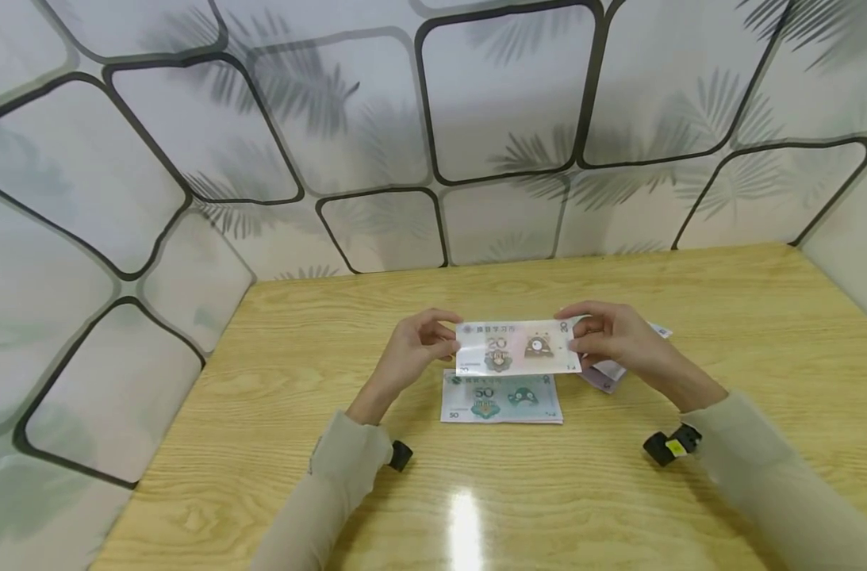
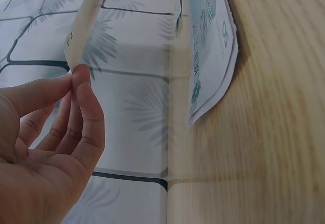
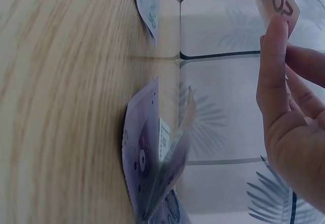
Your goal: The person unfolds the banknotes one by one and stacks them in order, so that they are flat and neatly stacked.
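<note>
A play banknote marked 20 [image 1: 517, 347] is stretched flat between my two hands, above the table. My left hand [image 1: 423, 349] pinches its left end between thumb and fingertips; the left wrist view shows this pinch on the note's edge [image 2: 81, 31]. At the other end my right hand [image 1: 615, 341] pinches the note by thumb and forefinger. Below it lies a small stack of green notes marked 50 [image 1: 504, 404], its upper edge covered by the held note. Purple notes [image 1: 600, 377] lie under and beside my right hand, partly hidden by it.
The wooden table [image 1: 297, 349] meets a patterned wall [image 1: 504, 95] at the back and left. In the right wrist view a folded purple note [image 3: 142, 153] stands partly raised, with another note [image 3: 165, 137] behind it. A black wrist camera [image 1: 665, 448] sits by the right sleeve.
</note>
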Tool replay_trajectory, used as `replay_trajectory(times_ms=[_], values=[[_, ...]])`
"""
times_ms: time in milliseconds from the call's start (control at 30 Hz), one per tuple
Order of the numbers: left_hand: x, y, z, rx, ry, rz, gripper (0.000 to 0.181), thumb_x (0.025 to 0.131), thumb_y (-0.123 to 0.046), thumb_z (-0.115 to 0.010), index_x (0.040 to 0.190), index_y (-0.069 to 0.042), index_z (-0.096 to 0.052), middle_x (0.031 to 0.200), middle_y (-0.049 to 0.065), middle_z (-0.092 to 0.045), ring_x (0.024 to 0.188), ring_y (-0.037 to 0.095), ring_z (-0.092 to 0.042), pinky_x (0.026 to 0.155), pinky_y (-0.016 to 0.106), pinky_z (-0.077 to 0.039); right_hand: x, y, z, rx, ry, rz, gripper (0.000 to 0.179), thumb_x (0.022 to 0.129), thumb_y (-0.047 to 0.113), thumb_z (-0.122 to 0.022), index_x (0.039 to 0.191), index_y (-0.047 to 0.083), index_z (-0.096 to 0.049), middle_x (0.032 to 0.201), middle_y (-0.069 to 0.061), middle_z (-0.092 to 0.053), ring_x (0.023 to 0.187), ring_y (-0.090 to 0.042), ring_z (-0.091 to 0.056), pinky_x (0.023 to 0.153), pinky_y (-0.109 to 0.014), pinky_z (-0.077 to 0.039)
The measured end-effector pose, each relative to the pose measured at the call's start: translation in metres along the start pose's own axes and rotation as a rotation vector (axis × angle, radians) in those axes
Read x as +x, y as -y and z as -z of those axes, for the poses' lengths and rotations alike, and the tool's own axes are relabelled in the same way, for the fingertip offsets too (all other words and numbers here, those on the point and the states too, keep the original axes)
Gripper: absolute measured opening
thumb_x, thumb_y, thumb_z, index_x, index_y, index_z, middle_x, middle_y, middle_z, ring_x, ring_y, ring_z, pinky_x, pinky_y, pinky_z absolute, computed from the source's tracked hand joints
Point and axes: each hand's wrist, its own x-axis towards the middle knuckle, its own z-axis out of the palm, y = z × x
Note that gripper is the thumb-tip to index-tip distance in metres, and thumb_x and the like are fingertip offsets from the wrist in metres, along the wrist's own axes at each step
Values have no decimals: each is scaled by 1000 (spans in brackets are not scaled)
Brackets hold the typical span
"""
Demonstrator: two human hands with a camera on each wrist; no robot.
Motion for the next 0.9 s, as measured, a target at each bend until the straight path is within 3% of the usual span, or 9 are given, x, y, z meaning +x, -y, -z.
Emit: replay_trajectory(times_ms=[300, 467, 633, 900], values=[[-5, 3, 0, 5, 6, 12, 29, 93, 9, -66, 122, 6, -65, 92, 14, -69, 77, 20, -66, 78, 44, -61, -1, -3, -3, 5, 28, 35, 43, 97, -8, -60, 135, -20, -45, 88, -11, -65, 63, -20, -64, 56, -34, -58], [-7, 4, 2, 8, 19, 0, 31, 94, 9, -65, 125, 8, -63, 93, 15, -68, 76, 16, -66, 81, 51, -60, -1, -5, -4, -3, 57, 57, 40, 98, -7, -59, 134, -19, -46, 85, -13, -66, 62, -25, -64, 50, -35, -54], [-8, 6, 5, 1, 40, -16, 29, 95, 9, -64, 124, 8, -63, 91, 14, -68, 75, 17, -66, 79, 53, -59, 0, -3, -6, -42, 54, 20, 39, 98, -6, -60, 133, -17, -49, 86, -13, -65, 64, -24, -65, 50, -35, -55], [-9, 4, 5, 30, 54, 4, 25, 95, 9, -63, 119, 7, -64, 88, 12, -68, 83, 41, -67, 78, 52, -60, 1, -3, -6, -80, 66, 0, 36, 98, -6, -60, 131, -16, -52, 84, -15, -65, 62, -21, -62, 50, -35, -54]])
